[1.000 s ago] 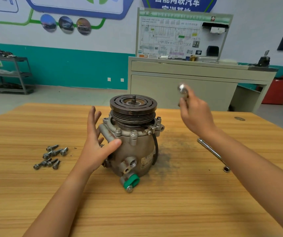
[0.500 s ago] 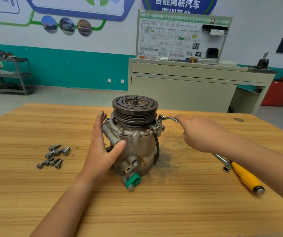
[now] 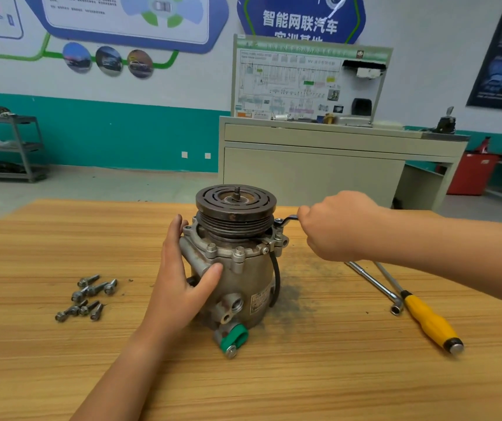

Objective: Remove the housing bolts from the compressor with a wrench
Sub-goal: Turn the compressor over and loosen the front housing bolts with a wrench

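At the far left a metal shelf cart [image 3: 6,147] is cut off by the frame edge. On the bench [image 3: 274,384], a cluster of loose bolts [image 3: 87,296] lies well apart from the compressor [image 3: 243,278]; they overlap, so their count is hard to make out. Your left hand [image 3: 179,287] braces the compressor's left side. The fingers stand straight against the housing, only the nearest plainly showing, and the thumb lies across the front, so this grip is wide and flat, clasping nothing. The compressor stands upright at the bench's middle, pulley [image 3: 235,202] uppermost, a green cap [image 3: 233,337] at its foot. Housing bolts [image 3: 239,250] sit in the front of the flange; the flange's rear is hidden by the pulley. Your right hand [image 3: 337,226] makes a closed grip round the wrench [image 3: 287,220], whose handle is hidden in the fist. Only its bent end shows, lying over a bolt at the flange's right edge. Further right, a socket bar [image 3: 374,284] and a yellow-handled screwdriver [image 3: 429,322] lie on the bench, their far ends hidden under your forearm.
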